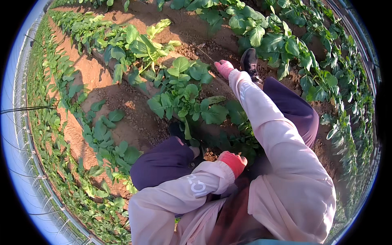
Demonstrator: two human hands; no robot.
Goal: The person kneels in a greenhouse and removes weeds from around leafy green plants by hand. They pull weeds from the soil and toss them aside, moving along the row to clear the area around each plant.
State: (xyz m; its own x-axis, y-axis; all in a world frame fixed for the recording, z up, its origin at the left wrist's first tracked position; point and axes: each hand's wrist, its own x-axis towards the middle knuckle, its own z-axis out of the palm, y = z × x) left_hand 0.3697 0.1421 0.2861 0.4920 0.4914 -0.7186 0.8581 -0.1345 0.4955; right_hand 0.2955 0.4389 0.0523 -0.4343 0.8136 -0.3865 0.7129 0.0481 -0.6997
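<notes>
My right hand [225, 69], in a pinkish-red glove, is closed round one end of a thin rod-like thing [205, 55]. Its far end reaches the soil between leafy plants; what it is exactly cannot be told. Close to my body, my left hand [233, 163] wears a similar glove with bare fingertips. Its fingers are curled beside low foliage, and whether they hold anything is hidden. Between and left of my hands grows a broad-leaved green plant [191, 98]. Yellowish-green leaves [153, 46] stand farther up the same row.
Crop rows run along both sides, one leafy row [272, 39] at the upper right and another [104, 137] at the left. Bare brown soil [128, 104] lies between them. A dark shoe [250, 62] is beside my right hand. Metal framing [39, 171] curves along the left rim.
</notes>
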